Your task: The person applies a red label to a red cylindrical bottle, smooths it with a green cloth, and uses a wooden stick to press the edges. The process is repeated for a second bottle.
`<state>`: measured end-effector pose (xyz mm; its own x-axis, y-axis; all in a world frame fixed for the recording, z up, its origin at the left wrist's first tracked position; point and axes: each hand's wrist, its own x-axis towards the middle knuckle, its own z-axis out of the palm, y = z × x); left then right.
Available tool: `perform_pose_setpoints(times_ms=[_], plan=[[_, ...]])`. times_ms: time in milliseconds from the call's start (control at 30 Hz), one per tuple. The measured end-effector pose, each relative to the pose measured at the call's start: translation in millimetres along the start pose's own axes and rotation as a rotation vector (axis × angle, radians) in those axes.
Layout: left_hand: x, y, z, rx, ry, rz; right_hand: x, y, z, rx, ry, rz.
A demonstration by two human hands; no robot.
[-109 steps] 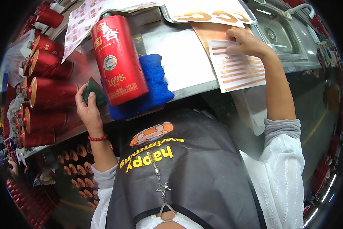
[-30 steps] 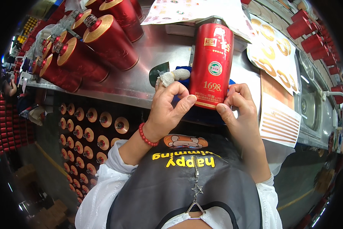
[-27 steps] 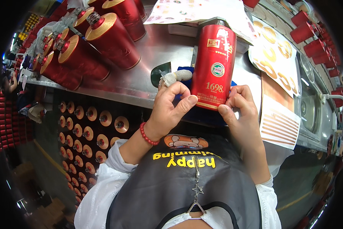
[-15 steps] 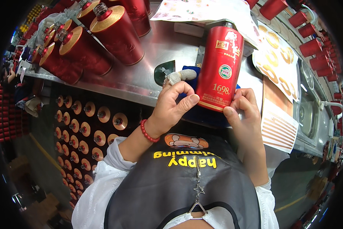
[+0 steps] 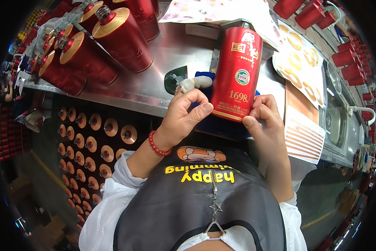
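Note:
A red bottle (image 5: 227, 71) with gold print and a round green-and-white seal lies tilted over a blue cloth (image 5: 221, 126), its neck pointing away from me. My left hand (image 5: 184, 115) is at its lower left edge, thumb and index finger drawn together by the bottle; whether something thin is between them is hidden. A grey knitted finger cover (image 5: 196, 83) on that hand reaches toward the bottle's side. My right hand (image 5: 265, 115) has its thumb and curled fingers at the bottle's lower right corner, gripping it there. A red bead bracelet (image 5: 154, 144) circles my left wrist.
Several red bottles with gold shoulders (image 5: 123, 37) stand on the steel table (image 5: 125, 94) at left. Below are many more bottles (image 5: 94, 121). Gold label sheets (image 5: 301, 54) and a striped sheet (image 5: 304, 134) lie at right, beside a sink (image 5: 335, 125). A dark green piece (image 5: 174, 80) lies left of the cloth.
The whole scene has shifted slightly left in the picture. My hands and the bottle keep nearly the same places relative to each other.

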<state>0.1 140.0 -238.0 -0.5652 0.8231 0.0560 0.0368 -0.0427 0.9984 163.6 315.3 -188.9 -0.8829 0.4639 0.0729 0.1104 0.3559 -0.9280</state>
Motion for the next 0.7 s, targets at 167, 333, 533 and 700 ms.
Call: perform_pose_setpoints(times_ms=[167, 333, 533, 700], plan=[[-0.2, -0.3, -0.9, 0.082, -0.010, 0.062, 0.5, -1.5, 0.4, -0.007, -0.004, 0.000], [0.2, -0.4, 0.2, 0.090, -0.003, 0.074, 0.3, 0.6, 0.6, -0.004, 0.000, -0.005], [-0.5, 2.6, 0.8, 0.045, 0.015, 0.012, 0.4, 0.9, 0.7, -0.032, -0.004, -0.006], [1.7, -0.2, -0.2, 0.133, 0.006, 0.111, 0.6, 0.1, 0.1, -0.049, -0.004, -0.012]])
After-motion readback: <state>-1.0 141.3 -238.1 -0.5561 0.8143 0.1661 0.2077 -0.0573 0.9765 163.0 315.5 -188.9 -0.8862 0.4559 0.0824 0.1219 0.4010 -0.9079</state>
